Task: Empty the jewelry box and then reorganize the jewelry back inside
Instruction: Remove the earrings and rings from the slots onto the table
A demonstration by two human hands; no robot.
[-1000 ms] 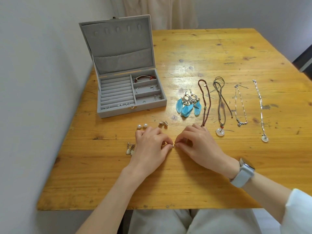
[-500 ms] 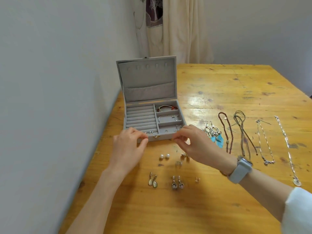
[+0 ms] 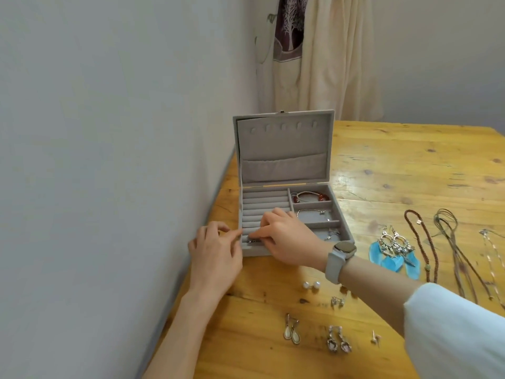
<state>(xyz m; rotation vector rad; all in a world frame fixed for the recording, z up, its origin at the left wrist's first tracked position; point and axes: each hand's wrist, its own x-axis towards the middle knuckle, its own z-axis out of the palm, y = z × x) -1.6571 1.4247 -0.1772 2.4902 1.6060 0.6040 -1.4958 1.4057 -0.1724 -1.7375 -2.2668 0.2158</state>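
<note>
While my right hand [image 3: 284, 239] reaches across from the right, palm down with the wrist over the box front, its fingers curl and its fingertips [image 3: 252, 237] pinch a small silver piece [image 3: 249, 240] at the nearest ring rolls of the jewelry box [image 3: 285, 214]. My left hand [image 3: 216, 251] sits just beside the box's left front corner, fingers bent, thumb and forefinger close together at the rim; whether they hold anything I cannot tell. The grey box stands with its lid upright on the wooden surface [image 3: 396, 165], by the wall. Pearl studs [image 3: 311, 285] and drop earrings [image 3: 291, 329] lie nearer me; feather earrings [image 3: 393, 254] lie right of the box.
</note>
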